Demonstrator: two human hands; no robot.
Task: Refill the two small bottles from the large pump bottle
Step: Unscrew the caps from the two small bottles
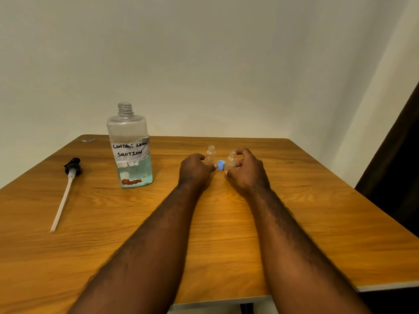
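Curling half-open, left hand (pixel 195 169) fingers touch the left bottle (pixel 211 155), right hand (pixel 247 171) fingers surround the right bottle (pixel 231 160); grip unclear.

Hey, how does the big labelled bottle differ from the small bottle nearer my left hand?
The big labelled bottle is far taller and wider than the small bottle. The big labelled bottle holds bluish liquid in its lower part; the small bottle looks empty. The big labelled bottle carries a white handwritten label; the small bottle shows none. Both are clear, upright and uncapped.
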